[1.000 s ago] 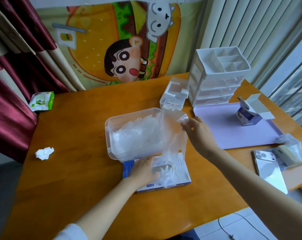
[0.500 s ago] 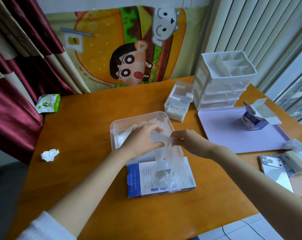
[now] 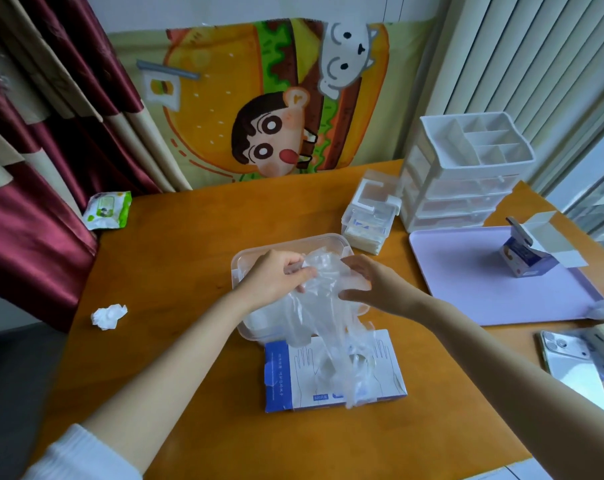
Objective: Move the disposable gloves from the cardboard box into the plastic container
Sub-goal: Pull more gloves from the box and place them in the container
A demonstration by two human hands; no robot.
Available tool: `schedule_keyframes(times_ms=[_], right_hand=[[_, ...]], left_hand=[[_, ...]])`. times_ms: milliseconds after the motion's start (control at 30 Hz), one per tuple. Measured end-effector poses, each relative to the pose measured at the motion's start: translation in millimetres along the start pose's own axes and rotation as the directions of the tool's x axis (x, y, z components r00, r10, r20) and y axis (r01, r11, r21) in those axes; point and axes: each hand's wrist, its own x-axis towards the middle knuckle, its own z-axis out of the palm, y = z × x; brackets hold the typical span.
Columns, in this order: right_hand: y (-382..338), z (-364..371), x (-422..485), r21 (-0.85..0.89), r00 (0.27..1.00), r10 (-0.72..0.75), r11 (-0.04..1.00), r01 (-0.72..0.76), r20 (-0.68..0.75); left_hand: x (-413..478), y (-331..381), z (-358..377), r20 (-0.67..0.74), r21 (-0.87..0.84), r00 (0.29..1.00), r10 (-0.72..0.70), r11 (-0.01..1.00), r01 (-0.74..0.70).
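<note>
The cardboard box [image 3: 293, 370] lies flat on the bench [image 3: 189, 271] near its front edge, its long side running left to right and its printed top facing up. A bunch of clear disposable gloves [image 3: 323, 317] rises out of the box's top. The bunch is drawn into a long strip that runs away from the box, its loose end trailing on the box and its upper end over the plastic container [image 3: 286, 242]. The container sits just behind the box, touching it. Above the container, the left hand [image 3: 276, 278] and right hand [image 3: 373, 285] both pinch the upper end of the bunch with curled fingers. Right of the box lie a phone [image 3: 570, 368] and a purple tray [image 3: 484, 289]. Left of the box is a crumpled tissue [image 3: 108, 317]. Far behind the box to the right stands a white drawer unit [image 3: 467, 174].
</note>
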Motion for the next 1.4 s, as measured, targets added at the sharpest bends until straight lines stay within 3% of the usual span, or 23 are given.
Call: schedule_keyframes(times_ms=[200, 433, 533, 667, 733, 833, 933, 1000, 1067, 1233, 1400], right_hand=[[-19, 0, 27, 0.127, 0.998, -0.050, 0.990, 0.055, -0.041], [-35, -6, 51, 0.102, 0.981, -0.054, 0.994, 0.035, 0.189], [-37, -5, 60, 0.047, 0.979, -0.004, 0.999, -0.005, 0.205], [-37, -12, 76, -0.083, 0.997, 0.052, 0.995, -0.048, 0.050], [-41, -21, 83, -0.106, 0.994, 0.004, 0.994, -0.015, -0.107], [-57, -35, 85, -0.097, 0.903, -0.130, 0.990, 0.099, -0.410], [-66, -40, 76, -0.110, 0.801, -0.252, 0.967, 0.230, -0.543], [-57, -35, 69, -0.225, 0.787, -0.373, 0.928, 0.299, -0.491], [-41, -22, 64, -0.294, 0.819, -0.427, 0.897, 0.331, -0.383], [-7, 17, 62, -0.356, 0.931, -0.360, 0.880, 0.315, -0.066], [2, 44, 72, -0.444, 0.972, -0.183, 0.866, 0.231, 0.150]], left_hand=[[7, -23, -17, -0.068, 0.020, 0.992, -0.107, 0.994, 0.109], [24, -32, -16, -0.119, 0.116, 0.992, -0.045, 0.992, 0.059], [35, -38, -20, -0.149, 0.116, 0.988, -0.045, 0.991, 0.063], [50, -36, -35, -0.184, 0.102, 0.983, -0.008, 0.994, 0.028], [54, -30, -47, -0.251, 0.066, 0.966, 0.057, 0.997, -0.042], [47, -13, -67, -0.376, -0.056, 0.915, 0.145, 0.982, -0.179], [28, -4, -79, -0.427, -0.124, 0.871, 0.243, 0.938, -0.323], [15, -10, -78, -0.394, -0.128, 0.879, 0.269, 0.931, -0.342], [6, -26, -73, -0.327, -0.083, 0.905, 0.272, 0.946, -0.314], [-7, -69, -46, -0.070, 0.217, 0.978, 0.199, 0.959, -0.179], [-5, -88, -31, 0.140, 0.573, 0.978, 0.154, 0.793, -0.207]])
